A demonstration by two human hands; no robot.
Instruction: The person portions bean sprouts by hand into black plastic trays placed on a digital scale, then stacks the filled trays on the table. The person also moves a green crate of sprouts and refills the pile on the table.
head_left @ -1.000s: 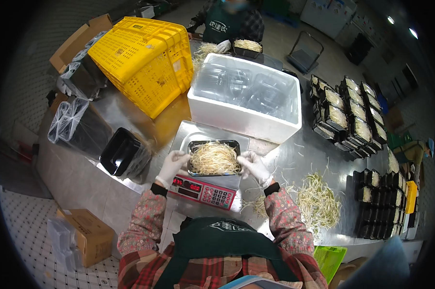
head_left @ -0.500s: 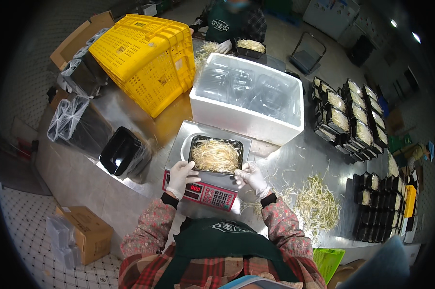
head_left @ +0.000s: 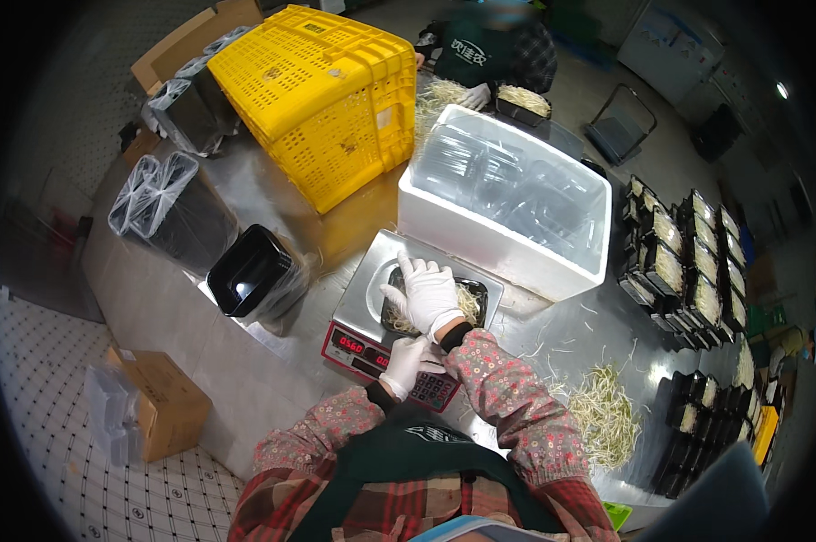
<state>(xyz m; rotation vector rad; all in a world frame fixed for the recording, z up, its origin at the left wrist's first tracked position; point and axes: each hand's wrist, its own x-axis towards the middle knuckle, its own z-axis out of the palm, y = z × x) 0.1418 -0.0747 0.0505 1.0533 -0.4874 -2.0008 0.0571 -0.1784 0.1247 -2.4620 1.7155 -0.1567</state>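
Note:
A black plastic tray (head_left: 483, 294) of bean sprouts (head_left: 468, 303) rests on the steel plate of a weighing scale (head_left: 361, 287) with a red front panel and lit display. My right hand (head_left: 431, 294), white-gloved, lies over the sprouts with its fingers apart, covering much of them. My left hand (head_left: 406, 366), also gloved, is at the tray's near side, over the scale's keypad and close to my right wrist. Its visible fingers stretch rightward, and part of the hand is hard to make out. Loose sprouts (head_left: 602, 415) are heaped on the table right of the scale.
Behind the scale stands a white foam box (head_left: 507, 244) of clear plastic lids. A yellow crate (head_left: 313, 108) and an empty black tray stack (head_left: 250, 271) are on the left. Filled trays (head_left: 688, 262) are stacked at right. Across the table, a co-worker's gloved hand (head_left: 474, 97) touches sprouts.
Both hands have let go of the tray's side edges. The right hand has moved left onto the sprouts, the left hand rightward and nearer me. The whole view has shifted.

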